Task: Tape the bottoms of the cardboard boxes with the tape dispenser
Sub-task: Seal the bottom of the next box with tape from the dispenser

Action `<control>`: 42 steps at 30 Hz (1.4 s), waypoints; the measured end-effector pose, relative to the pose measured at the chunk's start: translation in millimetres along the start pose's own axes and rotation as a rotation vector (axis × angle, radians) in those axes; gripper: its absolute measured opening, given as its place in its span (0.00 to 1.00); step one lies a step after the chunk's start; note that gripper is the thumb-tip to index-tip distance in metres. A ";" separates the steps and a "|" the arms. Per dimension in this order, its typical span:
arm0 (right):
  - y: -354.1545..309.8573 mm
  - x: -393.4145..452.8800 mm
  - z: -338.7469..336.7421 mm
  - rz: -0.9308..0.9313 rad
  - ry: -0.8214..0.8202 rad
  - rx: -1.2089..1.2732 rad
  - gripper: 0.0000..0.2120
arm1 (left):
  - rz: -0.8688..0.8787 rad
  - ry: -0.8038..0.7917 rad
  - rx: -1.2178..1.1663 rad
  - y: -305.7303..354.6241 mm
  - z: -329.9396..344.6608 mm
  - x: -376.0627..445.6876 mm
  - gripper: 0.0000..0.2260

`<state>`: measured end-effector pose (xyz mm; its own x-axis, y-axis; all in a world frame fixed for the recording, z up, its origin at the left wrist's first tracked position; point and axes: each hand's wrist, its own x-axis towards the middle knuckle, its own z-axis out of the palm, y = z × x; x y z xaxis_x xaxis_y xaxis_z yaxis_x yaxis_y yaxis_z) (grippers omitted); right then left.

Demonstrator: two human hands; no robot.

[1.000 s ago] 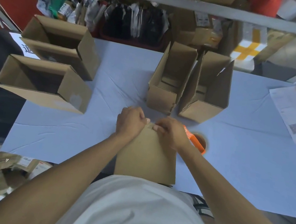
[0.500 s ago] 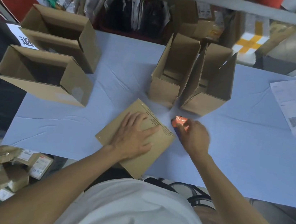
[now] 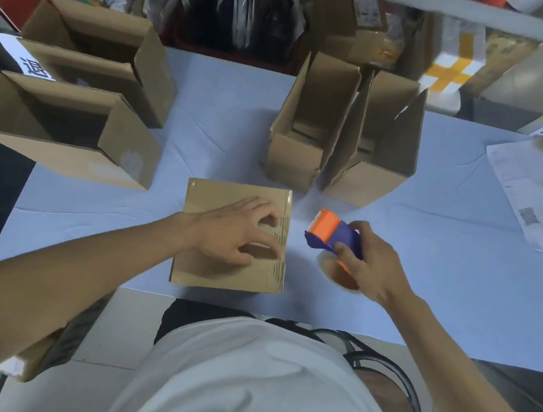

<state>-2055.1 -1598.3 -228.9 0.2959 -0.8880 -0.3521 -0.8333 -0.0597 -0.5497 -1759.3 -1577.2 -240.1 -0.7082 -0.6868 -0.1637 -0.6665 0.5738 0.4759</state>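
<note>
Nearest the camera is the person's white shirt [image 3: 250, 386], with a chair [image 3: 387, 390] just right of it. Both bare forearms reach forward over the pale blue surface [image 3: 458, 299].

The landmark is the folded box [image 3: 233, 237], lying near the surface's front edge with its closed bottom flaps facing up. The left hand [image 3: 237, 232] rests on top of this box, palm down, fingers spread and slightly bent, pressing the flaps near the box's right edge, where a line of dark print runs.

Just right of the folded box, not touching it, the right hand [image 3: 364, 264] grips the tape dispenser [image 3: 333, 234], fingers curled round its purple body. Its orange head points toward the box's right edge, and the brown tape roll [image 3: 340, 272] shows under the hand. Whether the dispenser touches the surface cannot be told.

Behind the folded box and slightly right stand two narrow open boxes [image 3: 345, 132], side by side and touching, flaps up. Behind it to the left, two wider open boxes [image 3: 80, 101] sit one behind the other at the surface's left edge. Far right of the folded box lies a printed paper sheet [image 3: 534, 195].

Beyond the surface's far edge, behind all the boxes, are packed bags and parcels [image 3: 219, 12] under a metal shelf rail [image 3: 428, 0].
</note>
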 end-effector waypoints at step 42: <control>28.1 35.3 -18.1 -0.292 -0.178 -0.327 0.30 | -1.250 0.438 -0.756 18.6 1.0 17.0 0.09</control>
<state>-2076.5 -1639.6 -243.0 0.5917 -0.7223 -0.3581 -0.7979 -0.4614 -0.3879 -1784.0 -1577.7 -234.9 0.4139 -0.6954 -0.5875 -0.3989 -0.7186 0.5696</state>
